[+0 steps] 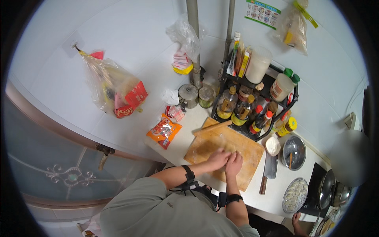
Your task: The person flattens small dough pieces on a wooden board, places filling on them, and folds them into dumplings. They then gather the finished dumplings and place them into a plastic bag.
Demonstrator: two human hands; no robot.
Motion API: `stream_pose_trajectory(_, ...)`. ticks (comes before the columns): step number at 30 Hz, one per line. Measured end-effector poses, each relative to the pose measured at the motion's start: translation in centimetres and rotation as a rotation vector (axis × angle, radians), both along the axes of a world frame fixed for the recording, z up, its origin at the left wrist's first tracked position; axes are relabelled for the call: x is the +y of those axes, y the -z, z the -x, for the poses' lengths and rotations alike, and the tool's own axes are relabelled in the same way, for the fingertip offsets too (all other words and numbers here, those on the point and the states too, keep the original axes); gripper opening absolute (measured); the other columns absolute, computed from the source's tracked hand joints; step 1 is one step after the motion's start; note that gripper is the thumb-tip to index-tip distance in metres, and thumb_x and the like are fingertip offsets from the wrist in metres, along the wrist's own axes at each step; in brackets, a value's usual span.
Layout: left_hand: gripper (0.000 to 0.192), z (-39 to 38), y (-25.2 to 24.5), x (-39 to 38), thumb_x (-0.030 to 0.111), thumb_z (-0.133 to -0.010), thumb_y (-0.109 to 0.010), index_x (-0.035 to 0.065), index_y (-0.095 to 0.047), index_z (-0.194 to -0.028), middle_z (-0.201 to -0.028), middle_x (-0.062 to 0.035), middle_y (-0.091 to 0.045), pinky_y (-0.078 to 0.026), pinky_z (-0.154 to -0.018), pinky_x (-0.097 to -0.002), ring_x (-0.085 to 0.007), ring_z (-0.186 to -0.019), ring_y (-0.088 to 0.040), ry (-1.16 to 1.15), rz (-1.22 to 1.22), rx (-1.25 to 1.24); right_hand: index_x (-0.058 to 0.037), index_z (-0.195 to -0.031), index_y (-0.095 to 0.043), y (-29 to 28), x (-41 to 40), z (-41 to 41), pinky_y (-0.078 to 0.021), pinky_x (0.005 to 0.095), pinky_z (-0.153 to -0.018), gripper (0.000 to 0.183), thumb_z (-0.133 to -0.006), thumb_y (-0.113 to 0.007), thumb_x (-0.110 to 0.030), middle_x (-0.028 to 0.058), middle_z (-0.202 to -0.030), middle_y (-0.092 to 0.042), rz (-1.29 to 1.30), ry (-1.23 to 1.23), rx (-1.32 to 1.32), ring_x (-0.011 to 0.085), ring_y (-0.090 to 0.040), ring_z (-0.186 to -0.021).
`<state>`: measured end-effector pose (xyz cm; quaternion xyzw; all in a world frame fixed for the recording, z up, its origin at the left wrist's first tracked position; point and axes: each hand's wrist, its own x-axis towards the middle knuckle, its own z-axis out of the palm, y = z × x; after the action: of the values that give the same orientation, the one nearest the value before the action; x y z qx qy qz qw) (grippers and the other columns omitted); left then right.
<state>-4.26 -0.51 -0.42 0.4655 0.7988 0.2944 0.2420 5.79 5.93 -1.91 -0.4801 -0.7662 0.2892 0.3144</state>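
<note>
My left hand [219,159] and my right hand [234,163] are side by side over a floured wooden cutting board [250,154], fingers curled down. A small part of what looks like pale dough [236,152] shows by the fingertips; the rest is hidden under both hands. Along the board's far edge lies a wooden rolling pin [212,128]. To the right are a small bowl of white flour [272,145], a cleaver [270,167] with a brown handle and a metal bowl [293,148] with a wooden-coloured utensil in it.
A plate of dumplings [295,195] stands near the stove with a wok [327,189]. Behind the board rises a black rack [257,137] of sauce bottles and jars. An orange packet [164,131] lies left. Another person's hand [296,218] shows at lower right.
</note>
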Motion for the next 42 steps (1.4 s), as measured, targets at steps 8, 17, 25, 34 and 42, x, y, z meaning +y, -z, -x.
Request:
stream_pose_trajectory(8, 0.033, 1.4, 4.4, 1.4, 0.033, -0.094, -0.046, 0.0141, -0.057, -0.119, -0.109, -0.0183, -0.063, -0.048, -0.089, -0.0446, -0.0360, -0.104, -0.059, -0.027, 0.049, 0.013, -0.0098, -0.089, -0.066, 2.6, 2.4, 2.1, -0.0500, 0.0457, -0.068, 0.027, -0.094, -0.049, -0.030, 0.0141, -0.087, -0.065, -0.248, -0.146, -0.252, 0.0346, -0.062, -0.080)
stream_pose_trajectory(17, 0.050, -0.2, 6.4, 0.4, 0.037, -0.095, -0.051, 0.0086, -0.048, -0.135, -0.116, -0.0215, -0.061, -0.046, -0.093, -0.0440, -0.0357, -0.106, -0.059, -0.419, -0.077, -0.400, -0.0067, -0.097, -0.066, 0.4, 3.7, 1.9, -0.0512, 0.0454, -0.072, 0.035, -0.095, -0.048, -0.037, 0.0178, -0.090, -0.067, 0.272, -0.044, -0.218, 0.0369, -0.064, -0.082)
stream_pose_trajectory(25, 0.031, -0.2, 4.9, -0.9, 0.019, -0.093, -0.048, 0.0089, -0.055, -0.122, -0.108, -0.0205, -0.062, -0.046, -0.089, -0.0459, -0.0405, -0.101, -0.057, 0.027, -0.103, 0.003, -0.0114, -0.099, -0.066, 1.8, -1.1, 0.6, -0.0515, 0.0430, -0.067, 0.026, -0.093, -0.052, -0.032, 0.0129, -0.091, -0.066, -0.305, -0.080, -0.189, 0.0320, -0.064, -0.081)
stream_pose_trajectory(34, 0.059, 19.0, -16.8, 3.8, 0.036, -0.087, -0.062, -0.0014, -0.044, -0.129, -0.123, -0.0272, -0.048, -0.041, -0.094, -0.0501, -0.0436, -0.113, -0.048, -0.662, -0.549, 0.454, -0.0114, -0.111, -0.062, 2.3, 1.6, 0.0, -0.0511, 0.0451, -0.072, 0.030, -0.093, -0.053, -0.033, 0.0151, -0.098, -0.064, -0.093, -0.122, -0.271, 0.0361, -0.062, -0.087)
stream_pose_trajectory(42, 0.054, 35.9, -30.5, 3.0, 0.031, -0.084, -0.061, -0.0014, -0.050, -0.126, -0.126, -0.0187, -0.056, -0.042, -0.097, -0.0429, -0.0360, -0.116, -0.053, -0.621, -0.922, 0.020, -0.0050, -0.139, -0.043, 0.2, 1.4, -0.4, -0.0428, 0.0461, -0.099, 0.061, -0.089, -0.059, -0.036, 0.0298, -0.131, -0.048, -0.073, -0.070, -0.100, 0.0435, -0.050, -0.119)
